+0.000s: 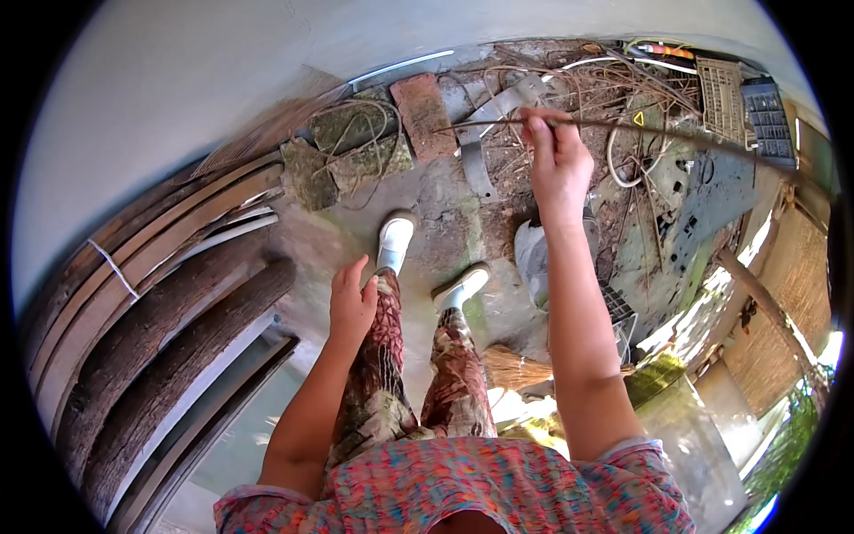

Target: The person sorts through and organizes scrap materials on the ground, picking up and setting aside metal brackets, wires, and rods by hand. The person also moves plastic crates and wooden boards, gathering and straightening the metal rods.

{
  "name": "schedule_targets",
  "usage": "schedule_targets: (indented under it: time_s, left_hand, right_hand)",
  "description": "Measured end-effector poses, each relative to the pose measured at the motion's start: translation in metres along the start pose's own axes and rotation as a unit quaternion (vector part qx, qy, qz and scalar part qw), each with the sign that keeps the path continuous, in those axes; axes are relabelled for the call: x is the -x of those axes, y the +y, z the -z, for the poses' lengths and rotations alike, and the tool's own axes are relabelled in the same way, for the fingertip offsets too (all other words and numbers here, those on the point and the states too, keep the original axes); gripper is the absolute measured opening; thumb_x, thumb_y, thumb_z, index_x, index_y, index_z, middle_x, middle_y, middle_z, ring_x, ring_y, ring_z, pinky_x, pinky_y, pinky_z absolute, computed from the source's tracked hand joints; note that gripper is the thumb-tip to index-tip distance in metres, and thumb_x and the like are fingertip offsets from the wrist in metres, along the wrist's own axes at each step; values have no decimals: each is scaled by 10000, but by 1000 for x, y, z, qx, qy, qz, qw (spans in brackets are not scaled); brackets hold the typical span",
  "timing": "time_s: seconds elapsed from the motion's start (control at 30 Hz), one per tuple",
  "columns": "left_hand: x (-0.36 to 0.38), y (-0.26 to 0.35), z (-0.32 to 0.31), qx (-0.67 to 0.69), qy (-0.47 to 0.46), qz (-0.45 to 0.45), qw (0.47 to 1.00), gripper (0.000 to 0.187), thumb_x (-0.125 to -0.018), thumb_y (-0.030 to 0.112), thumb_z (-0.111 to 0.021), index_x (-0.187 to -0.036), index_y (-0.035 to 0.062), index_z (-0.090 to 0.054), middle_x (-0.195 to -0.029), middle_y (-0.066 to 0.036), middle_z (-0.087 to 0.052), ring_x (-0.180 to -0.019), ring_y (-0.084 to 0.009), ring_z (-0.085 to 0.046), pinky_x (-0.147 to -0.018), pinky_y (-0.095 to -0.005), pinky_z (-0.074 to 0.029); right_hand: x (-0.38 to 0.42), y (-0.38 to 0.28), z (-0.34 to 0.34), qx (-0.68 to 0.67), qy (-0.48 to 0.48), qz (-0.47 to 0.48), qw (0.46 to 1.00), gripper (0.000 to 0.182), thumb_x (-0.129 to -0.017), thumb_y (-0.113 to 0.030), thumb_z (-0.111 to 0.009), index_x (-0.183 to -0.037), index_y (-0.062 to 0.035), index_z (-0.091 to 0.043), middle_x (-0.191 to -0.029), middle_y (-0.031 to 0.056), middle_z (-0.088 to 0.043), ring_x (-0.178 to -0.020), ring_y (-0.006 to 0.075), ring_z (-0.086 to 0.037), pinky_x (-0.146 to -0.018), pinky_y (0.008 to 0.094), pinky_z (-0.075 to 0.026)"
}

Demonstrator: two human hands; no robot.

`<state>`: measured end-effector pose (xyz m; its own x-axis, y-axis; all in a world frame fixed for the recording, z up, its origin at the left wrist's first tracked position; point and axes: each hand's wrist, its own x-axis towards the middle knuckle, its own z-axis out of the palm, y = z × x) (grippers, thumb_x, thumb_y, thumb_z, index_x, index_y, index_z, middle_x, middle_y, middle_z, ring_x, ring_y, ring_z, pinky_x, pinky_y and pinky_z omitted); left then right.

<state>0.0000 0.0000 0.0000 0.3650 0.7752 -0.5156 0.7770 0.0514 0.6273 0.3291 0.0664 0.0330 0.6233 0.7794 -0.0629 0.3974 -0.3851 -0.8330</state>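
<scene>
My right hand [562, 173] is raised and closed around a long, thin brown stick [667, 132]. One end of the stick tapers to a point over a red brick [422, 111] by the wall; the other runs far to the right. My left hand [353, 301] hangs beside my thigh with its fingers apart and holds nothing. Below the stick, a grey strip with holes [477, 167] lies on the dirt near a tangle of dry twigs [614, 84].
Mossy blocks [356, 129] with a loose cord on them line the wall. Long timber planks [169, 227] and rough logs [178, 369] are stacked at left. Plastic crates [767, 120] stand at the far right. A straw broom head [516, 367] lies behind my feet.
</scene>
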Motion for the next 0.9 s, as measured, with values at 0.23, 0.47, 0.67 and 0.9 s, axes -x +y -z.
schedule_targets:
  time_s: [0.23,0.47,0.67,0.9]
  left_hand:
    - [14,-10,-11,32,27,0,999,354,-798,100,-563,-1137,25,-495,-1075,-179,-517,-1009,-345,-481,-871,-399,-400]
    - [21,-14,-10,30,1,-4,1000,346,-845,98,-531,-1175,10,-476,-1084,-163,-522,-1007,-287,-524,-816,-357,-448]
    - [19,-6,-1,24,-40,26,999,353,-853,112,-537,-1188,17,-479,-1128,-152,-519,-986,-234,-544,-806,-330,-452]
    - [10,3,5,14,-104,42,994,366,-869,146,-522,-1212,32,-465,-1129,-144,-501,-920,-218,-547,-768,-326,-457]
  right_hand:
    - [-29,-44,-50,101,-65,102,987,114,-810,-156,-607,-834,-47,-581,-683,162,-589,-590,319,-575,-541,385,-460]
    - [-34,-54,-85,115,-42,119,985,102,-828,-178,-541,-835,-75,-539,-696,159,-604,-654,332,-594,-599,426,-474]
    - [-11,-57,-87,90,-65,107,988,115,-801,-151,-526,-883,-70,-521,-782,144,-586,-756,313,-594,-653,394,-481]
    - [-12,-53,-93,95,-91,46,990,185,-841,-238,-509,-917,-70,-524,-850,128,-586,-834,306,-591,-681,391,-491]
